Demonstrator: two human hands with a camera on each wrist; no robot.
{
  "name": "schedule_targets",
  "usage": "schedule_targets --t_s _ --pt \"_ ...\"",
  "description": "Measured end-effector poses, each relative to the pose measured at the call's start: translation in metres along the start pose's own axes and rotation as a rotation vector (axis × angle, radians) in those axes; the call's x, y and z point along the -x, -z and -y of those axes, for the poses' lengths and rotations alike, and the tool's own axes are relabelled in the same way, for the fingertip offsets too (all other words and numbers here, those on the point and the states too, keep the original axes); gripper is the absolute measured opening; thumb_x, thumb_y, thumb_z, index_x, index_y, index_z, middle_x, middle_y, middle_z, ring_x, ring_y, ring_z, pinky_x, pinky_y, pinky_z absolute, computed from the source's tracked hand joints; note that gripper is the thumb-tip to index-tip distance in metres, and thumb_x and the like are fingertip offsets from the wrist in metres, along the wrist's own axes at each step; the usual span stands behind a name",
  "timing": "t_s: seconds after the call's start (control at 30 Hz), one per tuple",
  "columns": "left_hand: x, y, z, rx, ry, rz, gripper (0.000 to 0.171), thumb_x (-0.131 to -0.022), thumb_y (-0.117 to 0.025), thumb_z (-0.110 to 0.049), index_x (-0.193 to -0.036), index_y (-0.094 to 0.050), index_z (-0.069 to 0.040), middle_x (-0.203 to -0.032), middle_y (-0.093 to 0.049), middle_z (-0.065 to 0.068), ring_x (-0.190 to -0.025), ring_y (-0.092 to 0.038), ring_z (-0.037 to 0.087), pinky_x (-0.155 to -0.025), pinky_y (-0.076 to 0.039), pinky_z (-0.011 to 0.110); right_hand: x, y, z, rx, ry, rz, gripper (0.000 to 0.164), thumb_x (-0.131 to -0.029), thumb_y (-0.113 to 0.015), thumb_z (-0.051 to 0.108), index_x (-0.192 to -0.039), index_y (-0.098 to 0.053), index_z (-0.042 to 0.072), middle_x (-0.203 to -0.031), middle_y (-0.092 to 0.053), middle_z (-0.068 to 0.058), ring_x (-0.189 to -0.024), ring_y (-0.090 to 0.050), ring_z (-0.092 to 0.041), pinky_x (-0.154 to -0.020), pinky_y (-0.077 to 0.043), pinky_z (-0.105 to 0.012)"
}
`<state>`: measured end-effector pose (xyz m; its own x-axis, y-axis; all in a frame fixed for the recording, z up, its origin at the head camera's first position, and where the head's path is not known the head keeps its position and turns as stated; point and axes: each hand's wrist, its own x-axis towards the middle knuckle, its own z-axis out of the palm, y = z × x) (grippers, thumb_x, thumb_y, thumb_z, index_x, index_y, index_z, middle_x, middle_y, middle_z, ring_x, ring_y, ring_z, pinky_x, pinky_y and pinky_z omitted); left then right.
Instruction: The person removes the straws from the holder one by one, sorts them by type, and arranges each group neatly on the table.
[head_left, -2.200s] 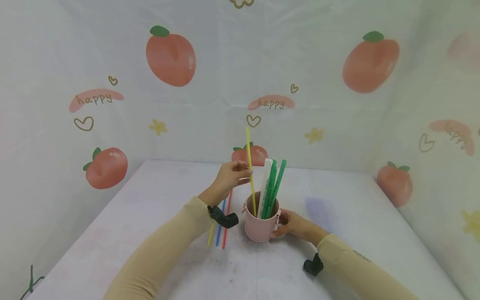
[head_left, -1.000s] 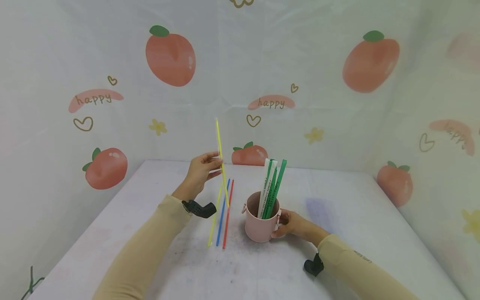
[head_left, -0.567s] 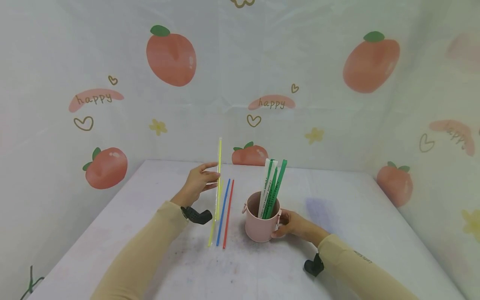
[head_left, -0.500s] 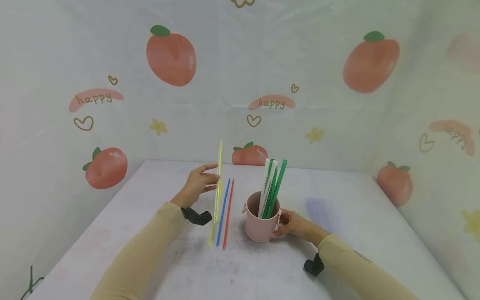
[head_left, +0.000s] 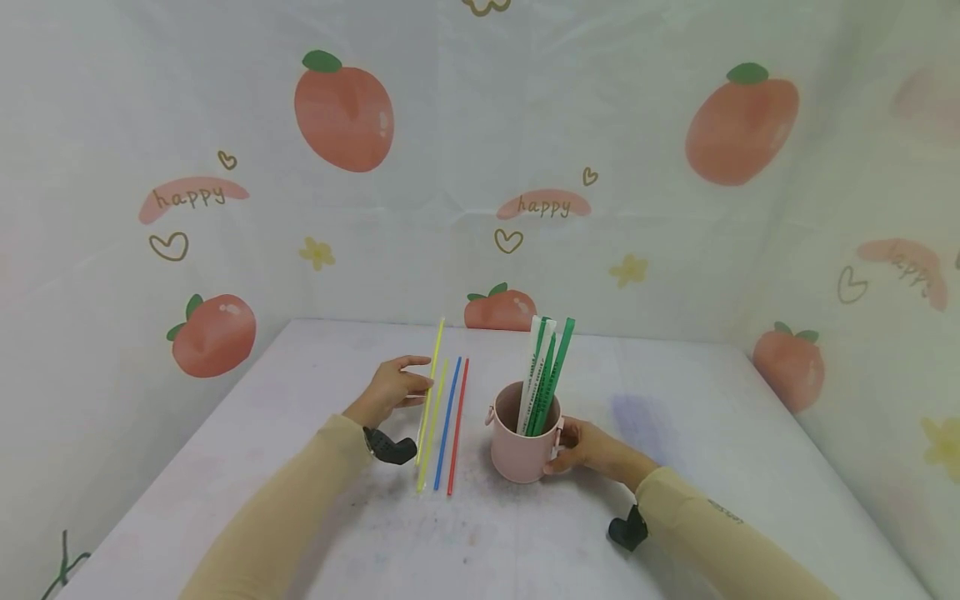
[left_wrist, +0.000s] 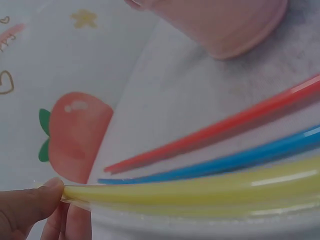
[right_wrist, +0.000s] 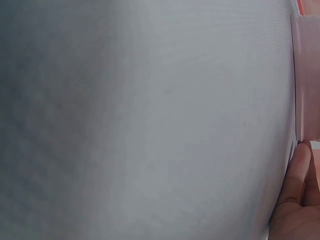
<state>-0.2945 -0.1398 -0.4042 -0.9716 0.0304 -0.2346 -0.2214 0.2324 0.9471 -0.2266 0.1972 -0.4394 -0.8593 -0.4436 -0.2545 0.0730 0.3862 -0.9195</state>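
Note:
My left hand (head_left: 392,385) pinches a yellow straw (head_left: 438,342) in a clear wrapper between thumb and fingers, slanting low over the table. Just right of it lies another yellow straw (head_left: 428,450), then a blue straw (head_left: 448,423) and a red straw (head_left: 458,427), roughly side by side. My right hand (head_left: 596,454) grips the side of a small pink bucket (head_left: 519,460) near its handle ear. Several paper-wrapped sticks stand leaning in the bucket, with white wrappers (head_left: 529,375) and green wrappers (head_left: 559,362). In the right wrist view only part of the bucket (right_wrist: 309,75) shows.
The white table (head_left: 555,542) carries faint smudges and a bluish patch (head_left: 641,421) right of the bucket. A white curtain (head_left: 420,167) printed with fruit hangs behind and at both sides. A green wire (head_left: 64,567) shows at the lower left.
My left hand took the yellow straw out of the bucket, moved left and lowered it beside the other loose straws. My right hand and the bucket have stayed in place.

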Motion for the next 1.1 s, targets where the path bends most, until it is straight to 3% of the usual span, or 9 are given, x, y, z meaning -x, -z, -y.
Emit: schedule_targets --t_s 0.3,0.67,1.1 --pt "-0.003 0.0 0.015 -0.061 0.064 -0.03 0.049 -0.088 -0.068 -0.002 -0.135 -0.055 -0.008 -0.098 -0.065 0.01 -0.077 -0.062 0.014 -0.065 -0.058 0.025 -0.001 -0.001 0.0 0.018 -0.015 -0.009 0.071 -0.076 -0.083 0.01 -0.138 -0.049 0.003 -0.137 -0.053 -0.016 -0.123 -0.045 -0.029 -0.111 -0.031 -0.057" --pt "-0.006 -0.002 0.023 -0.114 0.114 -0.05 0.048 -0.086 -0.071 -0.002 -0.131 -0.058 -0.008 -0.085 -0.065 0.007 -0.064 -0.059 0.01 -0.052 -0.052 0.021 -0.001 0.0 -0.001 0.01 -0.004 -0.001 0.069 -0.076 -0.083 0.009 -0.136 -0.05 0.003 -0.135 -0.054 -0.015 -0.121 -0.046 -0.028 -0.11 -0.032 -0.055" --pt "-0.005 -0.004 0.026 -0.125 0.141 -0.039 0.048 -0.085 -0.07 0.0 -0.131 -0.057 -0.007 -0.086 -0.063 0.007 -0.06 -0.056 0.009 -0.051 -0.052 0.021 -0.001 0.001 -0.002 -0.001 0.003 0.0 0.07 -0.075 -0.083 0.009 -0.137 -0.049 0.001 -0.133 -0.055 -0.015 -0.118 -0.047 -0.026 -0.107 -0.035 -0.049"
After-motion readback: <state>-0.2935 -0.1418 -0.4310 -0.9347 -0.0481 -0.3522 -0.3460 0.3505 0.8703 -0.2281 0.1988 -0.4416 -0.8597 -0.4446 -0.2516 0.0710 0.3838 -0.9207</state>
